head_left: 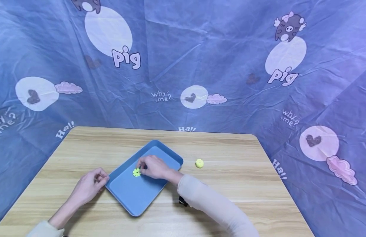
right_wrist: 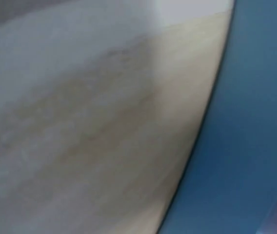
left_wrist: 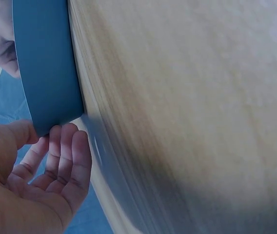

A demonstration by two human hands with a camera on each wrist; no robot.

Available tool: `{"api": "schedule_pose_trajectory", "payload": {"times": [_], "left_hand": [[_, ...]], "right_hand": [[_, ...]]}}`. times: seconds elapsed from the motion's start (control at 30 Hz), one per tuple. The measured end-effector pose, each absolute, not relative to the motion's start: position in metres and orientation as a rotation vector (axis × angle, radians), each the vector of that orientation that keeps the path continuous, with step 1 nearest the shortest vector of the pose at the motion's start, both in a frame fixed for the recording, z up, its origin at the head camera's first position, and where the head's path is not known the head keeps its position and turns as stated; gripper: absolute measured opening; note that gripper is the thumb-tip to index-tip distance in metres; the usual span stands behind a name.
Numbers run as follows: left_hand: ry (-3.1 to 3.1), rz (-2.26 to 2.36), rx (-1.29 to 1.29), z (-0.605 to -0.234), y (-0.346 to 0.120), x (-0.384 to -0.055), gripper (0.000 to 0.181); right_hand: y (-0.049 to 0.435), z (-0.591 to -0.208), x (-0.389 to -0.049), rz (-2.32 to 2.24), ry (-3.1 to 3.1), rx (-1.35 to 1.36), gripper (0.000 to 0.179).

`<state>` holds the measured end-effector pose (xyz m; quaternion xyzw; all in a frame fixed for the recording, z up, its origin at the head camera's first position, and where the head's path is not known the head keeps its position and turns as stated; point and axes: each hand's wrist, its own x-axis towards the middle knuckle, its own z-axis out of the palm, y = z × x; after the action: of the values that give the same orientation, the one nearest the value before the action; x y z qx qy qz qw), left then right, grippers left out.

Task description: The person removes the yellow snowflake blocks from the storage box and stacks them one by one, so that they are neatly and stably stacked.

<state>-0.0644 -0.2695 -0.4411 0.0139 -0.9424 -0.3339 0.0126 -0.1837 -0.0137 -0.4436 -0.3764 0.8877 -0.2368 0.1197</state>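
A shallow blue tray [head_left: 132, 194] lies at an angle on the table. My left hand [head_left: 89, 186] is at the tray's left corner. In the left wrist view its thumb is on the rim and its fingers [left_wrist: 66, 151] are against the outer wall, pinching the corner. Over the inside of the tray, my right hand [head_left: 154, 167] has its thumb and index finger at the edge of a yellow-green notched disc [head_left: 136, 172], which it seems to pinch. The right wrist view shows the tray wall [right_wrist: 241, 126] but hides the fingertips and the disc.
A small yellow-green round piece [head_left: 199, 163], perhaps a stack of discs, sits on the wooden table [head_left: 230, 184] right of the tray. Something black [head_left: 183, 201] shows beneath the right sleeve. A blue printed cloth [head_left: 171, 65] hangs behind and beside the table.
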Motion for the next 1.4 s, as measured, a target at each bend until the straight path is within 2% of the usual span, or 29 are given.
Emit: {"api": "schedule_pose_trajectory", "payload": {"times": [0.3,0.73,1.4], "left_hand": [[-2.931,-1.048,0.015,-0.444,-0.277,-0.074,0.004],[-2.940,-1.064,-0.014,-0.448,-0.288,-0.092,0.004],[-2.950,-1.081,0.075,-0.439,-0.270,-0.062,0.004]], "right_hand": [[0.000,-0.439,-0.187,-0.816,2.580,-1.021,0.010],[0.029,-0.428,-0.188,-0.950,2.637,-0.947,0.011],[0.109,-0.410,-0.175,-1.270,2.595,-0.857,0.013]]}}
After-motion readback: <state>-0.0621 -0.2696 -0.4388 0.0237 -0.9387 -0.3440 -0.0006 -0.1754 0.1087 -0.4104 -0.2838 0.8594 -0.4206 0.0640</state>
